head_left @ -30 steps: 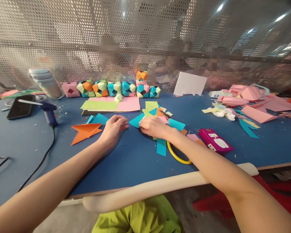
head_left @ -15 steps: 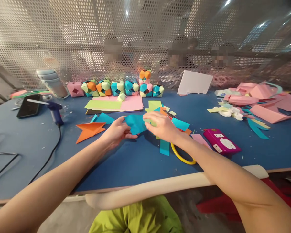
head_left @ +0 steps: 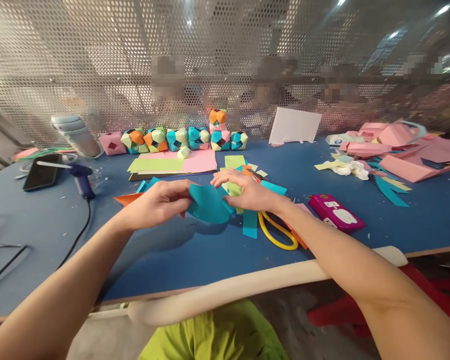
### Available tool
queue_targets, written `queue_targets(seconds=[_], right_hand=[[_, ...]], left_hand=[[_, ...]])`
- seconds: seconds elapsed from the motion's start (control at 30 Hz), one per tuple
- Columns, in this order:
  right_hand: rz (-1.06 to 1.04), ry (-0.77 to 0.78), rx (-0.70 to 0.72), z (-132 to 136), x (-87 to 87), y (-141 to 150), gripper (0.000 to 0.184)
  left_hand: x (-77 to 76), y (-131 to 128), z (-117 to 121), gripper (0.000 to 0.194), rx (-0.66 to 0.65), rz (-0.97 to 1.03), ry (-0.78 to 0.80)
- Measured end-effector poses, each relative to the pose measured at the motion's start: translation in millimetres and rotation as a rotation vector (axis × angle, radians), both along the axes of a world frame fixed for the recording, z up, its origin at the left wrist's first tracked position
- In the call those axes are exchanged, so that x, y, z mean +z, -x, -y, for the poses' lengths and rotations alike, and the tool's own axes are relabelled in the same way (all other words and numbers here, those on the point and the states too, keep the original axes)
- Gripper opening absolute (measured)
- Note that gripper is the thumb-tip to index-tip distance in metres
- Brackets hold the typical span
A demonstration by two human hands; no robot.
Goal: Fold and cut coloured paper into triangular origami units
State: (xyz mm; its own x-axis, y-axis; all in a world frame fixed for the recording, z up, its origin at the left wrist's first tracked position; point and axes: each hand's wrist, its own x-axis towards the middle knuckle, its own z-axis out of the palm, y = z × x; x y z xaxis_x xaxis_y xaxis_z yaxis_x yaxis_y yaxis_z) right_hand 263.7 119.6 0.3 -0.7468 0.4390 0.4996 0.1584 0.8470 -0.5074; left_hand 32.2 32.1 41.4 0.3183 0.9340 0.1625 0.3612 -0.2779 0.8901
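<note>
My left hand (head_left: 155,202) pinches a teal sheet of paper (head_left: 207,204) and holds it lifted above the blue table (head_left: 195,250). My right hand (head_left: 245,190) grips the sheet's right edge, with the upper fingers stretched out. Under my right hand lies a heap of teal, green and orange paper scraps (head_left: 247,172). Yellow-handled scissors (head_left: 279,235) lie just right of the heap.
A row of folded paper cubes (head_left: 180,137) lines the mesh wall. Green and pink sheets (head_left: 172,162) lie before them. At left are a glue gun (head_left: 80,175), a phone (head_left: 41,171) and an orange folded piece (head_left: 127,198). A magenta case (head_left: 335,212) and pink paper pile (head_left: 397,155) sit right.
The teal sheet was taken from the heap and lifted off the table between both hands, which rose toward me. The view shifted a little.
</note>
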Motion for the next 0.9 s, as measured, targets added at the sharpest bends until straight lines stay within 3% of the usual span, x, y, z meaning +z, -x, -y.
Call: queue_targets(seconds=[0.07, 0.2, 0.3, 0.37, 0.5, 0.63, 0.77, 0.9], right_hand=[[-0.048, 0.084, 0.066, 4, 0.4, 3, 0.033], [-0.128, 0.237, 0.216, 12, 2.0, 10, 0.061], [-0.030, 0.269, 0.198, 13, 3.5, 10, 0.034], [0.008, 0.395, 0.151, 9, 3.3, 6, 0.017], [-0.199, 0.745, -0.054, -8, -1.8, -2, 0.029], [-0.330, 0.833, -0.260, -18, -8.4, -4, 0.040], [-0.342, 0.851, -0.295, -20, -9.0, -2, 0.037], [-0.600, 1.146, -0.212, -19, -6.8, 6, 0.021]], left_hand=[[2.9, 4, 2, 0.007, -0.034, -0.002, -0.071], [5.5, 10, 4, 0.005, -0.195, 0.026, -0.081], [6.2, 12, 4, 0.005, -0.234, 0.173, -0.062], [7.6, 14, 3, 0.006, -0.149, 0.303, -0.062], [9.7, 17, -6, 0.019, 0.090, 0.344, -0.049], [2.4, 18, -18, 0.035, 0.173, 0.228, 0.097], [-4.3, 22, -25, 0.043, 0.250, 0.162, 0.147], [5.3, 38, -25, 0.030, 0.351, 0.255, 0.059]])
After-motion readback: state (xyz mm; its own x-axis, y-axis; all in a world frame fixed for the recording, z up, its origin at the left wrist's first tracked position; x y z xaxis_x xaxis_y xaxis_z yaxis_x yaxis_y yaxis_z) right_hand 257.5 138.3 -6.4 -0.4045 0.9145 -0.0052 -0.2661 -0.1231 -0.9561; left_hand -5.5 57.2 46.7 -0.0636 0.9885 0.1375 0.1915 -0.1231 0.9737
